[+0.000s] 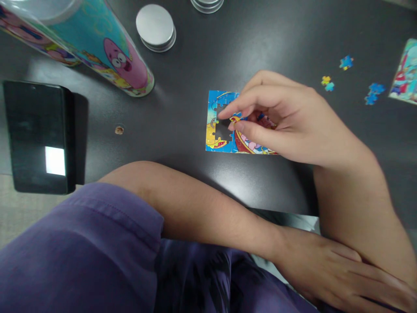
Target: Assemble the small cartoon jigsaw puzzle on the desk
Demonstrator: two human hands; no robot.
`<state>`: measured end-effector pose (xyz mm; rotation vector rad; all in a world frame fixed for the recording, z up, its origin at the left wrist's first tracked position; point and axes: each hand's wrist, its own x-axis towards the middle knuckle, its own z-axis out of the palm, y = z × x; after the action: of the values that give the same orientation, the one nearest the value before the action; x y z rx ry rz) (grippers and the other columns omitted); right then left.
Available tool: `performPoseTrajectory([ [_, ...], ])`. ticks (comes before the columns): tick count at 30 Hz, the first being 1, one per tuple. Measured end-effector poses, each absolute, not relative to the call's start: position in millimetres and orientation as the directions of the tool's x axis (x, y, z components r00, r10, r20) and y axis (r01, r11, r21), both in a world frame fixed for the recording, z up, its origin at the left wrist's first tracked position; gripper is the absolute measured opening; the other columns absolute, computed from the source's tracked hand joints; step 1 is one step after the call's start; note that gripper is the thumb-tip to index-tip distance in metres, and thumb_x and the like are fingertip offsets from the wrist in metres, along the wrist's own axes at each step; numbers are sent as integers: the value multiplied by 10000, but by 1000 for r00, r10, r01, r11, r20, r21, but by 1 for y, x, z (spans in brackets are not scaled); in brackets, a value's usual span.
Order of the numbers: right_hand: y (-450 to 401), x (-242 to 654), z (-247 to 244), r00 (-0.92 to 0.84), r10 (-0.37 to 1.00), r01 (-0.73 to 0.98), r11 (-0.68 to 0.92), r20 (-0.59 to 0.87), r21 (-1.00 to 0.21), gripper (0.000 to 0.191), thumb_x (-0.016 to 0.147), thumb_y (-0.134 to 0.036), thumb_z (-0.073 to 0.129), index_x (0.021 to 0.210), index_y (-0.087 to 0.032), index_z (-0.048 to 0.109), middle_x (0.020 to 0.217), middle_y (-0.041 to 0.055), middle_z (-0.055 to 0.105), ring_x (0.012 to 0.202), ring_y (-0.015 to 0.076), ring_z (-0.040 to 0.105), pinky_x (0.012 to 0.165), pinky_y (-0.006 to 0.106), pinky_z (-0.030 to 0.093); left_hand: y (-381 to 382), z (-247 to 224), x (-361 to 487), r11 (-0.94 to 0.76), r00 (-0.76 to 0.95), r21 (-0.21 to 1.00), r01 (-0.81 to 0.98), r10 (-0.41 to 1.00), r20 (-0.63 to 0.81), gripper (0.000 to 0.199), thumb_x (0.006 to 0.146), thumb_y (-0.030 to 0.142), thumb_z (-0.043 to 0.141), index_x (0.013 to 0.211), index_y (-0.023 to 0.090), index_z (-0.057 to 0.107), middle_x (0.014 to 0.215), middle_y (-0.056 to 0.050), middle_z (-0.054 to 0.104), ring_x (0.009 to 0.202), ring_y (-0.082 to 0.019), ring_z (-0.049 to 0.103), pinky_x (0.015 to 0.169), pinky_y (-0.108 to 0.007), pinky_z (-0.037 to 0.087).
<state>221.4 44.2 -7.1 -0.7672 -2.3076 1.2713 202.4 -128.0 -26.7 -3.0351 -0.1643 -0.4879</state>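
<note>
My right hand reaches in over a small cartoon jigsaw puzzle lying flat on the dark table. Thumb and fingers pinch a yellow, red and blue puzzle piece, with the index finger stretched out to its left. The piece is beside or over a gap in the left half of the puzzle, where the table shows through; contact cannot be made out. Part of the puzzle's right side is hidden beneath the hand. My left hand lies across my right forearm, its fingers stretched out and holding nothing.
Loose puzzle pieces lie at the right, near a colourful picture card. A tall cartoon-printed canister stands at the upper left beside a silver round lid. A black phone rests at the left, and a brown crumb nearby.
</note>
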Motion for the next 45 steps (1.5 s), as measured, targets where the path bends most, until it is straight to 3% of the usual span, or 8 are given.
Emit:
performPoseTrajectory([
  [6,41,220,-8,-725,688,235,288,30,-928,173,1074,-150,871,1176,-276,931,1076,39,877,908,208,792,774,358,606,-143,-45,217,-997,842,66,-37,4,539,935,1128,199,289,1909,588,623,1940,259,588,1806,13,512,1244,-199,524],
  [12,43,225,-4,-733,679,284,370,49,-885,183,1046,-202,968,1173,-301,879,1059,13,934,848,228,787,940,434,678,-148,-51,228,-994,832,87,-59,-1,554,984,1091,169,281,1906,615,607,1944,251,601,1800,15,517,1291,-202,460],
  [21,43,220,-6,-765,642,246,378,61,-893,168,1001,-119,940,1017,-285,915,902,-18,922,671,178,743,758,404,616,-136,-33,207,-997,863,60,-50,-13,505,977,1117,192,244,1960,572,560,1980,241,558,1830,10,495,1374,-197,343],
  [27,42,219,0,-744,661,404,338,-91,-850,62,1087,-248,884,1064,-285,929,912,4,881,798,229,798,757,425,551,-134,-18,208,-999,960,-36,-15,-24,279,1001,1115,301,149,2059,619,255,2102,330,282,1882,82,244,844,-173,597],
  [34,44,217,3,-747,661,453,419,-77,-787,103,1093,-280,837,1077,-265,937,901,12,841,800,222,747,813,419,530,-124,-12,197,-998,971,-25,-55,-60,232,1000,1120,318,110,2081,574,215,2136,282,238,1927,38,205,1040,-278,681],
  [39,43,219,2,-728,678,470,384,-103,-795,80,1091,-312,866,1122,-294,938,923,13,857,826,245,771,787,416,569,-137,-18,210,-999,956,15,-46,-40,290,986,1128,316,176,2075,584,223,2117,318,266,1919,64,209,875,-206,661],
  [41,42,219,2,-712,692,474,347,-121,-809,130,1087,-329,891,1208,-305,934,977,9,885,863,256,803,790,408,603,-150,-25,229,-1000,951,17,-13,-7,310,1000,1091,379,345,2063,606,281,2077,234,418,1938,1,262,828,-233,699],
  [45,43,220,2,-699,699,497,327,-148,-804,174,1091,-361,924,1262,-329,909,1026,19,901,905,285,817,819,432,638,-179,-46,269,-950,935,-261,174,242,-259,901,730,485,722,1604,616,903,1785,-3,689,1635,-266,801,571,-300,635],
])
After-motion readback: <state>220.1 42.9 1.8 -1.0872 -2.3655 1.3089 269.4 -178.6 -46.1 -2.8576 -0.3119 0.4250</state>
